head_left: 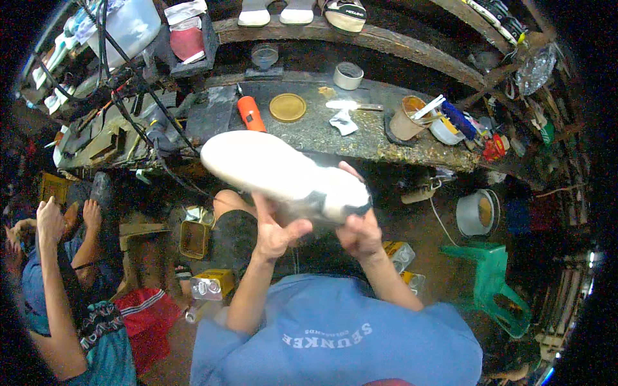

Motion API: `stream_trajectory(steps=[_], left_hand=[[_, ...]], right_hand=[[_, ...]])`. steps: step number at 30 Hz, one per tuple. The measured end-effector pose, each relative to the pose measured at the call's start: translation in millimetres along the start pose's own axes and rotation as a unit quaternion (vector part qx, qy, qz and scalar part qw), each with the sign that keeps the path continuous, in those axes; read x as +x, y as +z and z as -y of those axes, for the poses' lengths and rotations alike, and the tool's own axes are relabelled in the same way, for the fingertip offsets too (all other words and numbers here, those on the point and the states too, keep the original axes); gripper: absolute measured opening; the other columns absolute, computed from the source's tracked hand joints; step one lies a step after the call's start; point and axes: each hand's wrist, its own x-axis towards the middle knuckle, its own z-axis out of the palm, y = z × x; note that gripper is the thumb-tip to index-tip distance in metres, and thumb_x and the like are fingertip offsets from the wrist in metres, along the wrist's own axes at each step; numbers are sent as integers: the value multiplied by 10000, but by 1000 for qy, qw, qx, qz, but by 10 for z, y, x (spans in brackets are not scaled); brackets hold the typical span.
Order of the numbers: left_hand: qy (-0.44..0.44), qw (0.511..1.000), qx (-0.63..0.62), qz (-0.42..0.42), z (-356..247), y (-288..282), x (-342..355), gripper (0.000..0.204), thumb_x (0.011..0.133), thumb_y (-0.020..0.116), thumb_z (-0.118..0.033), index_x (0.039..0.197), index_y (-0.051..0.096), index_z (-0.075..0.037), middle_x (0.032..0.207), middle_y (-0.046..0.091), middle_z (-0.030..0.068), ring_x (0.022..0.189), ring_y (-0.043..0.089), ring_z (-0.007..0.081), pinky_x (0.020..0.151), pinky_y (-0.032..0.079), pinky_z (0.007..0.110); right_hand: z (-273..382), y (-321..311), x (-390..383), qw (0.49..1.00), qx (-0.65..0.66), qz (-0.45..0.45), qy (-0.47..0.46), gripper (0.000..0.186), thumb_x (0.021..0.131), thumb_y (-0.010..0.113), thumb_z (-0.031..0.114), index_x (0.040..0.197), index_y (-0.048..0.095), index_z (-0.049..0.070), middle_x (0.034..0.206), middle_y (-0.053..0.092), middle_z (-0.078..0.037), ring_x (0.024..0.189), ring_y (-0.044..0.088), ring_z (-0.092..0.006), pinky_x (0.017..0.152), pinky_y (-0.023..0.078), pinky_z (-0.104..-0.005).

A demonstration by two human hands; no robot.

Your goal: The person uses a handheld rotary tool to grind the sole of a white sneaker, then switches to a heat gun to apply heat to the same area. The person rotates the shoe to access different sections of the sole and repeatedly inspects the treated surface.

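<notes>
A shoe (264, 164) with a broad white sole is held up in front of me, its sole facing me and its toe end pointing left. Dark parts show around its waist and heel, somewhat blurred. My left hand (277, 235) supports it from below near the middle, fingers behind it and thumb sticking out to the right. At the heel end, my right hand (360, 235) grips it, with fingertips reaching over the far edge. The side turned away from me is hidden.
Beyond the shoe is a worn workbench (309, 138) with an orange-handled tool (251, 114), a round yellowish lid (288, 107), a tape roll (348, 75), a knife (354, 105) and a brown cup (407, 119). A green stool (492, 283) stands right; another person (71, 309) sits left.
</notes>
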Motion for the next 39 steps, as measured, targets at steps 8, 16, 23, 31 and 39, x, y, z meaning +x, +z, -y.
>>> stream_trajectory(steps=[8,16,23,31,39], left_hand=[[13,990,-114,76,-360,-120,363,1092,757,935,-313,1630,357,-6,1628,444,250,1513,434,387,1245,363,509],[-32,990,95,103,-252,-215,541,755,870,859,-86,1527,491,-30,1473,597,88,1362,556,212,1168,423,396],[-198,970,137,30,957,-635,-453,387,1114,438,-222,811,586,-32,800,699,116,792,694,214,791,555,371],[-306,944,44,-116,1594,-1011,-899,352,1105,602,-346,906,663,-61,826,671,34,780,664,161,767,535,323],[-343,922,122,-134,1396,-1068,-944,354,1087,643,-355,923,685,-45,856,687,24,872,681,137,788,528,319]], right_hand=[[-67,151,-83,885,413,2,217,833,1057,342,736,1644,381,147,1609,499,-158,1414,535,-372,1119,476,-583],[957,116,122,985,-128,28,-114,548,981,704,483,1275,610,30,1354,640,-180,1254,620,-279,1103,475,-445],[2150,108,536,608,-727,-77,-311,388,879,816,219,1182,684,15,1248,700,-146,1205,618,-296,1082,452,-382],[2282,-562,2506,440,-808,-69,-387,436,877,829,290,1208,687,42,1146,675,-188,1107,572,-386,1005,461,-472],[2096,-853,3660,365,-863,-128,-325,485,913,770,353,1256,660,29,1221,660,-210,1203,560,-412,1086,398,-526]])
